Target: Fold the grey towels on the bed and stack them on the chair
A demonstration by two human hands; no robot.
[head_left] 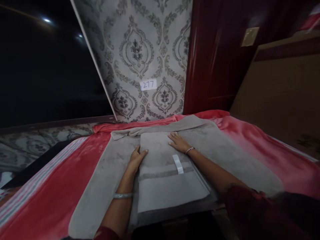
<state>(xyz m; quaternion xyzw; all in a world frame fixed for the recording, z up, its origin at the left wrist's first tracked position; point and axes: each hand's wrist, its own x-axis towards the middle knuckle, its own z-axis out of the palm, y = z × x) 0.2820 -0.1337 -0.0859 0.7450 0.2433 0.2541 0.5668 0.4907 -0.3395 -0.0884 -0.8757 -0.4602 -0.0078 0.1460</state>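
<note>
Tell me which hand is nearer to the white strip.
Right. The right hand lies beyond the white strip; the left hand is farther, at the left edge of the folded blanket.

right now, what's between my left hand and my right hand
The upper part of the folded grey cloth lies between the left hand and the right hand; no other object shows in that gap in the head view.

- Cover (72, 170): lies under the spread cloth (92, 196), showing past its left, right and far edges.
- Folded cloth (172, 193): on the spread cloth, midway between its sides, toward the near edge; strip (178, 164) on its right half.
- Left hand (136, 158): at the folded cloth's left edge; right hand (178, 142): on its far right corner.
- Wall (140, 20): behind the cover's far edge, bearing a card (148, 84).
</note>
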